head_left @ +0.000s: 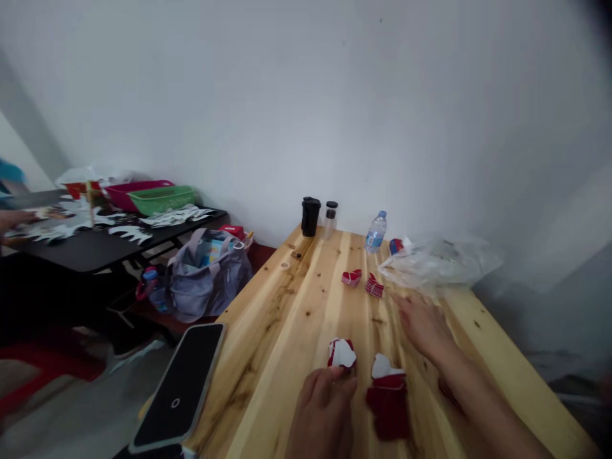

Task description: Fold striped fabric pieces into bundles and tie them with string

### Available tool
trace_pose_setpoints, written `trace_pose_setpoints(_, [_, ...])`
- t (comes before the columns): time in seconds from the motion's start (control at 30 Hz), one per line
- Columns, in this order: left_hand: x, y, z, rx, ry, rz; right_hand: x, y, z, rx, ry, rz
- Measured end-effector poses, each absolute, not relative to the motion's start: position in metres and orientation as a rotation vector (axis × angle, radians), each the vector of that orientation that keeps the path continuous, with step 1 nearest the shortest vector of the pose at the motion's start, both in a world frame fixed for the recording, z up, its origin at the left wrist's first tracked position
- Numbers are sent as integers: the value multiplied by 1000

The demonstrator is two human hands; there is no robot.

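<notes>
My left hand (322,408) is low on the wooden table, its fingers curled and closed at the near edge of a small red-and-white bundle (342,352); the exact grip is partly hidden. Stretched forward over the right side, my right hand (423,322) has its fingers extended and holds nothing visible. Just beyond its fingertips sit two small stacks of red pieces with pale edges, a right stack (374,286) and a left stack (352,277). Between my hands lie a white piece (384,366) and dark red pieces (388,408). Another red item (449,396) is partly hidden under my right forearm.
A clear plastic bag (437,261), water bottle (376,232), black cup (310,217) and tape roll (285,266) are on the table (282,319). A phone (179,386) lies at its left edge. Leftward are a grey bag (205,280) and a black table (90,252) with a person's hand.
</notes>
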State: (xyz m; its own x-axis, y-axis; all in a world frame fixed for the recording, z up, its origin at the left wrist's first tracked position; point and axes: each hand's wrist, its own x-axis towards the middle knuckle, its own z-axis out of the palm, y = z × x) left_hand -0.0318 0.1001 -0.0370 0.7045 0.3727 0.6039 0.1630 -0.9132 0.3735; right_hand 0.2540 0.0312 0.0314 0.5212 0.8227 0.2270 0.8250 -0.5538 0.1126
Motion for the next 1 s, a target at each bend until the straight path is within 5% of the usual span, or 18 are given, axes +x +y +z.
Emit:
trace_pose_setpoints(0.3, [-38,98,-16,2573,387,918,224,-147,-16,-2515,-1128,-606])
trace_pose_setpoints(1.0, [-37,93,-13,2602,387,914,235,-134,-38,-2394,-1274,-204])
